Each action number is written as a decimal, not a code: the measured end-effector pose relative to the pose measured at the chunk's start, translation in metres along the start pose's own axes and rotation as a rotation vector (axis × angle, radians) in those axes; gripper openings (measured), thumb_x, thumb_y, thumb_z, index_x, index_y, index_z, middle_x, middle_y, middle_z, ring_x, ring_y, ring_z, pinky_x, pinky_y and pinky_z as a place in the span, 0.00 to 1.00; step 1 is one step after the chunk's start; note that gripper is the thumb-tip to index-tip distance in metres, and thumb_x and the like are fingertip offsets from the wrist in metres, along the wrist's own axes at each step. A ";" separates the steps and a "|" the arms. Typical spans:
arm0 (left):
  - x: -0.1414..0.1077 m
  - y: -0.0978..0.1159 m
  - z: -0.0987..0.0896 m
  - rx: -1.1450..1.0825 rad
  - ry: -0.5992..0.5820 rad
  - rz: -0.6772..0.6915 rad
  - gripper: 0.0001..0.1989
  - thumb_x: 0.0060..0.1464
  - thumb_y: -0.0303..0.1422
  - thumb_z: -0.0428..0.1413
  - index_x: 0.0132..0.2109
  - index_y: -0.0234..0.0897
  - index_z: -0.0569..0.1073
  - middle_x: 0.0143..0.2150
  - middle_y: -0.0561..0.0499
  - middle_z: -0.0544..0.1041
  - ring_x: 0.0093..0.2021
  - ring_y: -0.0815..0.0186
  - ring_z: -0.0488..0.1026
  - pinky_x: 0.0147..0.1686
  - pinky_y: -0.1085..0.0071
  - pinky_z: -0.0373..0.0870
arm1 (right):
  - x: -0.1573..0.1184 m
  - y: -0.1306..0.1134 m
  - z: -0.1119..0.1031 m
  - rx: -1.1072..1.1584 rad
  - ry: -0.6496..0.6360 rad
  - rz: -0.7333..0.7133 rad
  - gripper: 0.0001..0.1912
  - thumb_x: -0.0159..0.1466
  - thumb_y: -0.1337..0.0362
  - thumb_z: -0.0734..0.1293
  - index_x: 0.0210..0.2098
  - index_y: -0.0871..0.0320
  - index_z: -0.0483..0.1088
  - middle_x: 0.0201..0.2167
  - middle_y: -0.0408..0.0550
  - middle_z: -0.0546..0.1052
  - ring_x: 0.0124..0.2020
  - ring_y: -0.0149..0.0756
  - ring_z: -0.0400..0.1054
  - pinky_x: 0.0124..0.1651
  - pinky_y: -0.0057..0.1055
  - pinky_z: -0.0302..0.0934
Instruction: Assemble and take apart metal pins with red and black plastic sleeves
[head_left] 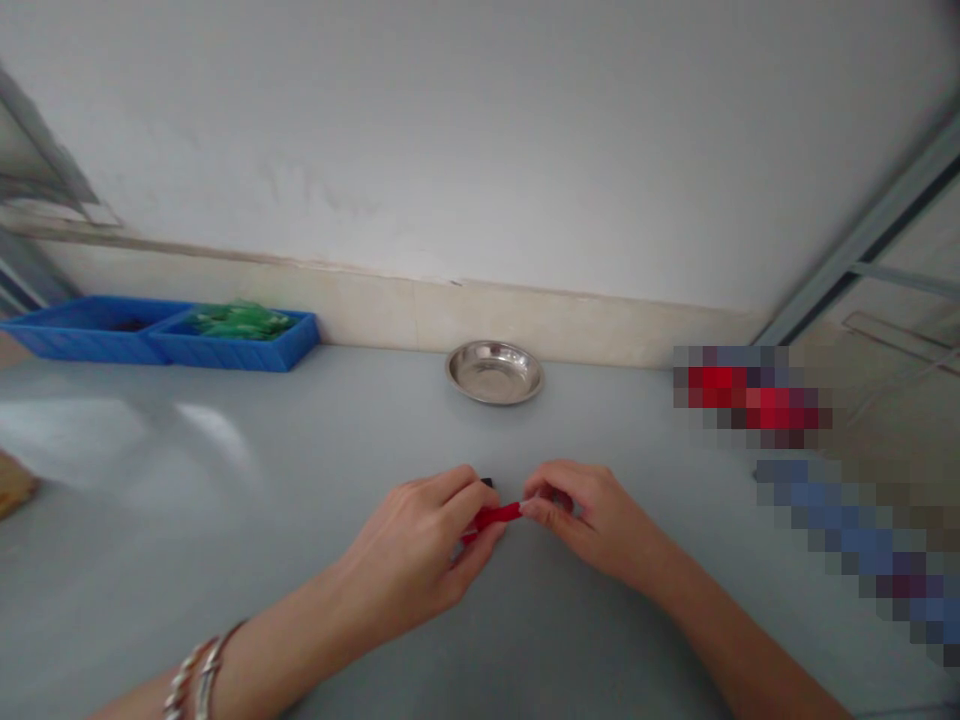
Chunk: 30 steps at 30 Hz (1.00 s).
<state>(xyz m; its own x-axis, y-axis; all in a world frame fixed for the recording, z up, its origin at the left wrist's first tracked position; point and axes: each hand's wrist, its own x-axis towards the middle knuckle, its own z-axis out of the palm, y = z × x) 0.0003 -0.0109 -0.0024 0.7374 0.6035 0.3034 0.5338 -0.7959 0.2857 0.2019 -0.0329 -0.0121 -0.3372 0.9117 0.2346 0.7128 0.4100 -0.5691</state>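
My left hand, with bracelets on its wrist, is closed around a slim red piece. A small black part shows just behind its fingers; I cannot tell whether it belongs to the red piece. My right hand pinches the narrow pale end of the same piece between thumb and fingers. Both hands are close together, low over the grey table. The exact kind of the red piece is not clear, as the fingers cover much of it. Beyond the hands stands a shallow round metal dish.
Two joined blue trays stand at the back left by the wall. Green pieces fill the right one; something dark lies in the left. A yellow-brown object juts in at the left edge. Red and blue pixelated areas lie at the right.
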 end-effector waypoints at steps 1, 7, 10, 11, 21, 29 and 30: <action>0.000 0.001 -0.001 0.006 -0.023 0.004 0.09 0.59 0.31 0.46 0.36 0.36 0.70 0.31 0.50 0.70 0.28 0.68 0.69 0.28 0.73 0.66 | 0.000 0.002 -0.001 -0.012 0.031 0.015 0.14 0.65 0.57 0.58 0.31 0.59 0.68 0.26 0.44 0.71 0.28 0.30 0.64 0.32 0.26 0.54; 0.001 0.004 -0.006 0.121 -0.214 0.078 0.06 0.55 0.30 0.48 0.36 0.37 0.70 0.34 0.49 0.69 0.31 0.65 0.68 0.30 0.70 0.67 | 0.002 0.017 -0.001 -0.226 0.119 0.135 0.09 0.64 0.62 0.59 0.34 0.59 0.68 0.32 0.47 0.70 0.34 0.35 0.65 0.38 0.31 0.58; 0.001 0.005 -0.006 0.173 -0.276 0.077 0.07 0.56 0.30 0.47 0.35 0.37 0.69 0.35 0.48 0.69 0.32 0.64 0.68 0.32 0.67 0.68 | 0.001 0.019 0.001 -0.275 0.071 0.166 0.08 0.63 0.63 0.60 0.38 0.59 0.69 0.36 0.49 0.69 0.36 0.36 0.66 0.41 0.32 0.59; 0.001 0.005 -0.006 0.182 -0.289 0.076 0.07 0.56 0.30 0.47 0.35 0.37 0.69 0.35 0.48 0.69 0.32 0.63 0.68 0.32 0.67 0.69 | 0.001 0.019 0.002 -0.280 0.056 0.177 0.08 0.63 0.64 0.60 0.39 0.60 0.69 0.37 0.50 0.68 0.37 0.36 0.66 0.42 0.33 0.59; 0.002 0.006 -0.006 0.207 -0.287 0.071 0.04 0.53 0.30 0.50 0.34 0.37 0.69 0.36 0.48 0.69 0.32 0.65 0.67 0.33 0.68 0.68 | 0.001 0.021 0.005 -0.294 -0.054 0.170 0.05 0.61 0.70 0.63 0.36 0.59 0.69 0.36 0.49 0.69 0.38 0.35 0.66 0.43 0.32 0.60; 0.002 0.005 -0.007 0.197 -0.273 0.050 0.07 0.57 0.33 0.48 0.37 0.38 0.70 0.36 0.48 0.68 0.33 0.63 0.68 0.34 0.65 0.69 | 0.002 0.021 0.005 -0.300 -0.080 0.189 0.06 0.62 0.69 0.62 0.36 0.60 0.71 0.36 0.49 0.70 0.37 0.36 0.66 0.42 0.33 0.60; 0.002 0.004 -0.007 0.196 -0.273 0.049 0.07 0.57 0.34 0.48 0.37 0.38 0.70 0.36 0.48 0.68 0.33 0.63 0.68 0.34 0.65 0.69 | 0.002 0.021 0.005 -0.299 -0.084 0.195 0.05 0.61 0.69 0.62 0.35 0.60 0.71 0.35 0.49 0.70 0.37 0.36 0.66 0.42 0.33 0.60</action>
<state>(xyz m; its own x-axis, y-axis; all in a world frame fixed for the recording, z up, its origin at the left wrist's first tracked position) 0.0010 -0.0129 0.0062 0.8338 0.5499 0.0502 0.5447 -0.8340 0.0882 0.2129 -0.0223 -0.0275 -0.2180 0.9733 0.0715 0.9127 0.2293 -0.3383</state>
